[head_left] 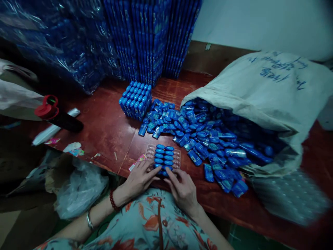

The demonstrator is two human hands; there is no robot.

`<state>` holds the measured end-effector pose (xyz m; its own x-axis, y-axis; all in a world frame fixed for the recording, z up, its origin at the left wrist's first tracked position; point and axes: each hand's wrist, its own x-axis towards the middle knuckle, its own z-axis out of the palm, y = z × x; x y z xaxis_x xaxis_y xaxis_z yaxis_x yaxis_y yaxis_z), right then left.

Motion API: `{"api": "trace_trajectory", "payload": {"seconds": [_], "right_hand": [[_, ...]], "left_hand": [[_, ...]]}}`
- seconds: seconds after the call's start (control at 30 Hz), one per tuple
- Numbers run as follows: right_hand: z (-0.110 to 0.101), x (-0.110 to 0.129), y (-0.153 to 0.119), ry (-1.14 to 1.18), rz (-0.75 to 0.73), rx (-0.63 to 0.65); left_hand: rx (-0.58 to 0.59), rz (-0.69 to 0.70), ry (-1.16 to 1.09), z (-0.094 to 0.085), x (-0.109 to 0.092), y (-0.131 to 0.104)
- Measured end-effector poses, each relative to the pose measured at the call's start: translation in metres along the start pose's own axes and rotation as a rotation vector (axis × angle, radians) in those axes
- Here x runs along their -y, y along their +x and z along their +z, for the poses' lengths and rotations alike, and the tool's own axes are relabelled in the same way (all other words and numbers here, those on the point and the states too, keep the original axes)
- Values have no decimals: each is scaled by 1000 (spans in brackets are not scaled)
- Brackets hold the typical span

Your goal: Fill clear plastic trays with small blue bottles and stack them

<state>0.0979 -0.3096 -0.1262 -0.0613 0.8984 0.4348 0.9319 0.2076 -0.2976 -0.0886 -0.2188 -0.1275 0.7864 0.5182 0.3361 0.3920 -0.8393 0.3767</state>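
A clear plastic tray (177, 157) lies at the front edge of the table, with two columns of blue containers (159, 156) standing in its middle. My left hand (140, 175) rests at the tray's lower left, fingers spread and fingertips touching the nearest containers. From the lower right, my right hand (182, 187) touches the same near row with its index finger; its fingers are apart. Neither hand is wrapped round anything. Part of the nearest row is hidden under the fingers.
A pile of loose blue containers (197, 135) spills from a white sack (260, 83) at the right. Behind are a neat block of containers (135, 100) and tall blue stacks (145, 38). A black bottle with a red lid (65, 119) lies left; blurred clear trays (291, 196) lie right.
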Motion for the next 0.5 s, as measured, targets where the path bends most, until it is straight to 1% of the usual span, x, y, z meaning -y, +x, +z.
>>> {"api": "trace_trajectory", "payload": {"seconds": [0.07, 0.1, 0.13, 0.2, 0.27, 0.33, 0.4, 0.5], "right_hand": [[8, -6, 8, 57, 104, -37], [14, -10, 13, 88, 153, -30], [23, -13, 19, 122, 194, -7], [40, -18, 30, 199, 241, 72], [53, -24, 38, 279, 275, 143], [60, -29, 41, 351, 319, 183], [62, -33, 41, 416, 358, 190], [61, -36, 35, 526, 379, 177]], "left_hand": [[-65, -125, -39, 7, -3, 13], [-74, -196, -58, 13, -3, 21], [-61, -262, -78, 20, -3, 29], [3, -366, -126, 34, -1, 44], [64, -419, -190, 43, 3, 54], [87, -461, -260, 47, 7, 58], [83, -493, -343, 46, 9, 59], [32, -555, -514, 42, 11, 52]]}}
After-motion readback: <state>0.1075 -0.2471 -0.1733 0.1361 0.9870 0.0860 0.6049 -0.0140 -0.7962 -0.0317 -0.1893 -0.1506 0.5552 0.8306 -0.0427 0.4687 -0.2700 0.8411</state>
